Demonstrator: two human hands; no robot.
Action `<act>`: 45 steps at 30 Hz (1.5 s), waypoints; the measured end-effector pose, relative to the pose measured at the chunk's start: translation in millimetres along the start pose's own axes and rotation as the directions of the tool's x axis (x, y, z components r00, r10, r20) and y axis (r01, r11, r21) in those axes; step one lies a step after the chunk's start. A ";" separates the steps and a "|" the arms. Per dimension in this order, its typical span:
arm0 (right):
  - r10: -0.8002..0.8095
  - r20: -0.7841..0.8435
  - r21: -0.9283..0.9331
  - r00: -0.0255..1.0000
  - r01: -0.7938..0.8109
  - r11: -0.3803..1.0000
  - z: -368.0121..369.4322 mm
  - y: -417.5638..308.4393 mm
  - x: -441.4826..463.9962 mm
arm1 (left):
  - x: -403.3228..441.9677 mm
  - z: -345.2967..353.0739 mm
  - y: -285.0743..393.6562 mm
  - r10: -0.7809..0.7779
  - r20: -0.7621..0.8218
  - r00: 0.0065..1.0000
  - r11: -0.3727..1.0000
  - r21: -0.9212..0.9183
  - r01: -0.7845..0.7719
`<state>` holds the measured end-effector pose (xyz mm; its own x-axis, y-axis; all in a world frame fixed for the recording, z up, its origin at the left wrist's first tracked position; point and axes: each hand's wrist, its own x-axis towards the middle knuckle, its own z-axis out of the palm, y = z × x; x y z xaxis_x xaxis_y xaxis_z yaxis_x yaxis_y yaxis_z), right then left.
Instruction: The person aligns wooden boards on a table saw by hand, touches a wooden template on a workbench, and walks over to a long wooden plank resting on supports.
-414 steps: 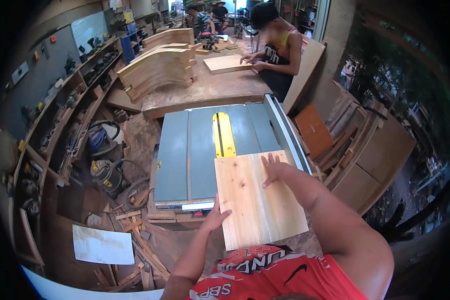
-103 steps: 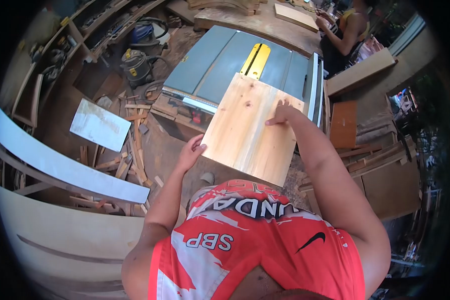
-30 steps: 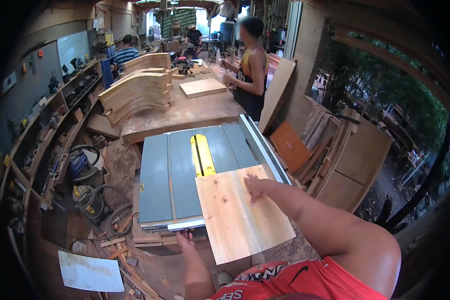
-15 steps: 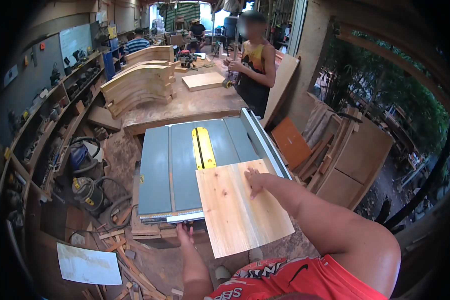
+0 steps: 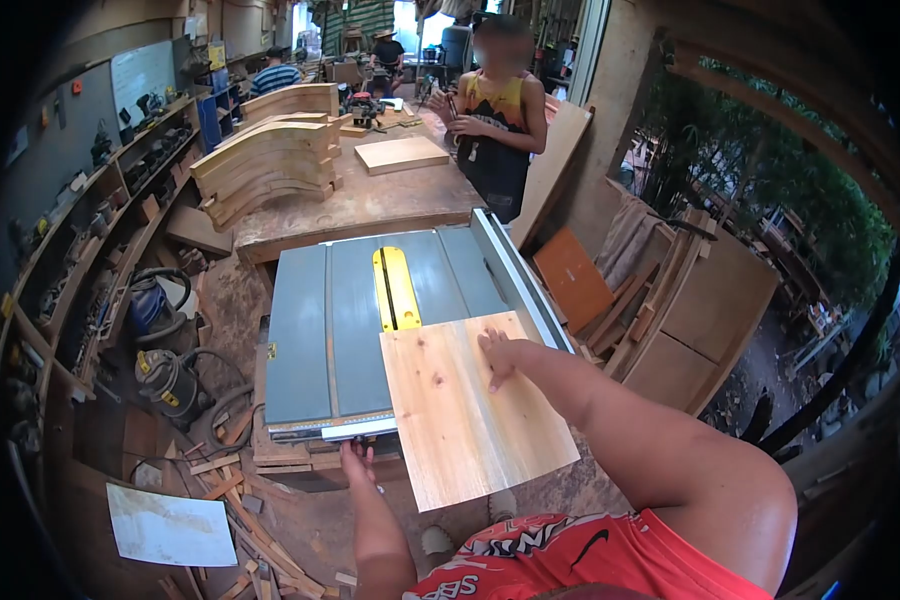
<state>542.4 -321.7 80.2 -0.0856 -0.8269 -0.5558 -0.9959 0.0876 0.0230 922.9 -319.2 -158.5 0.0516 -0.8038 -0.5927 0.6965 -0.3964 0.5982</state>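
Observation:
A pale wooden panel (image 5: 470, 420) lies over the near edge of the grey table saw (image 5: 305, 330), its far edge by the yellow blade insert (image 5: 397, 290). My right hand (image 5: 500, 358) rests on the panel's upper right part with its fingers spread. Left of the panel, my left hand (image 5: 358, 462) reaches under the white front rail (image 5: 358, 429) of the saw. Its fingertips are partly hidden below the rail, and what they touch cannot be made out. Along the saw's right side runs the metal fence (image 5: 522, 282).
Beyond the saw is a workbench (image 5: 410, 205) with curved wooden pieces (image 5: 265, 165) and a board (image 5: 402, 154). A person (image 5: 500, 115) stands at its right. Vacuum cleaners (image 5: 175, 385) and wood scraps (image 5: 260, 540) lie left; boards lean at right.
My left hand has left the panel's left edge, where it was earlier, for the saw's front rail. My right hand stays on the panel. The person at the bench has turned toward the saw.

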 end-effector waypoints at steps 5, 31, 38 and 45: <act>-0.017 0.007 -0.002 1.000 0.017 1.000 2.7 4.0 6.2 | 1.7 0.4 1.0 -0.003 -0.019 1.000 1.000 0.017 0.003; -0.021 0.046 -0.064 0.999 0.024 0.998 -2.1 2.3 3.5 | 0.2 0.6 -5.6 0.005 -0.058 0.998 1.000 0.004 -0.005; -0.016 0.052 -0.067 0.999 0.019 0.998 -2.7 2.7 3.6 | 0.8 1.3 -4.4 0.017 -0.069 0.997 0.997 -0.080 -0.023; -0.036 0.024 -0.088 0.999 0.038 0.995 -2.0 0.3 4.3 | 1.9 5.1 -3.3 -0.024 -0.173 0.985 0.991 -0.136 0.001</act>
<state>541.7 -326.3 79.4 -0.0487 -0.8158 -0.5763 -0.9972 0.0068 0.0746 917.1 -321.6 -158.9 0.1575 -0.7052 -0.6913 0.7871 -0.3331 0.5192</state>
